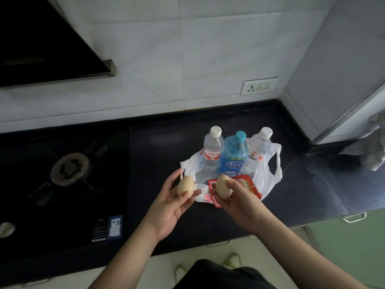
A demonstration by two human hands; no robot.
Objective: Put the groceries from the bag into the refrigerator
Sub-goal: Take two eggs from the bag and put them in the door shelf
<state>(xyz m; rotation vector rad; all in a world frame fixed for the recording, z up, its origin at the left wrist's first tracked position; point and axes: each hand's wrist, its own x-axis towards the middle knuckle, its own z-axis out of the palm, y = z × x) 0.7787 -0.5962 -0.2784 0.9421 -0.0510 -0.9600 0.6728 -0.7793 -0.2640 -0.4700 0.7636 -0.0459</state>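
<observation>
A white plastic bag (266, 174) lies flattened on the dark counter (162, 147). Three bottles stand on it: a clear one with a white cap (212, 151), a blue one with a teal cap (233, 157) and another clear one with a white cap (258, 147). A red snack packet (248, 184) lies at the bag's front. My left hand (173, 205) holds a beige egg (185, 185) just left of the bag. My right hand (239, 203) holds a second egg (223, 185) above the packet.
A gas burner (69, 168) sits in the black hob at the left, with a range hood (52, 49) above it. A grey refrigerator (343, 69) stands at the right, a cloth (370, 151) beside it. A wall socket (259, 86) is behind the bottles.
</observation>
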